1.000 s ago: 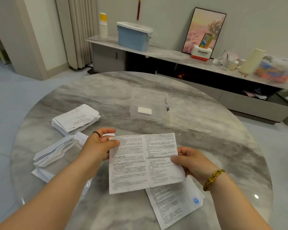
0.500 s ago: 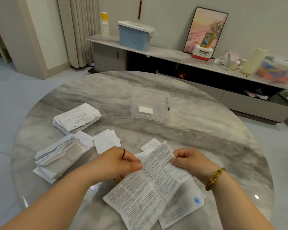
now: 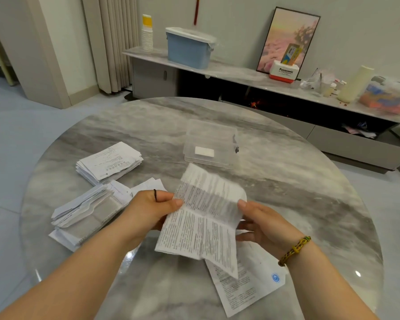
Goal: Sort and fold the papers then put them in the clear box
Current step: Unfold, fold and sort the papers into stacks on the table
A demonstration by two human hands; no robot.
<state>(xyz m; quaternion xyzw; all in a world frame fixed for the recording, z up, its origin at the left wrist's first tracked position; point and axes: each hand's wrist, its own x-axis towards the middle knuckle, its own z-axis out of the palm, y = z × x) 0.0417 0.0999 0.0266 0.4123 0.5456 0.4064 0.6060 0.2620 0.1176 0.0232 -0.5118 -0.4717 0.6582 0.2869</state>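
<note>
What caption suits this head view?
Left hand and right hand grip a creased printed sheet above the grey marble table, clear plastic box beyond.

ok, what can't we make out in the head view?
Head view:
- Printed white sheet, held: top half motion-blurred, text unreadable.
- Left hand: fingers behind that sheet.
- Clear plastic box: lid on or off, unclear through transparent walls.
- White sheet with blue logo: partly covered by held sheet.

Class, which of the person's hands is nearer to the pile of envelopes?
Left. The left hand is just right of the envelope pile; the right hand is farther off, across the held sheet.
</note>
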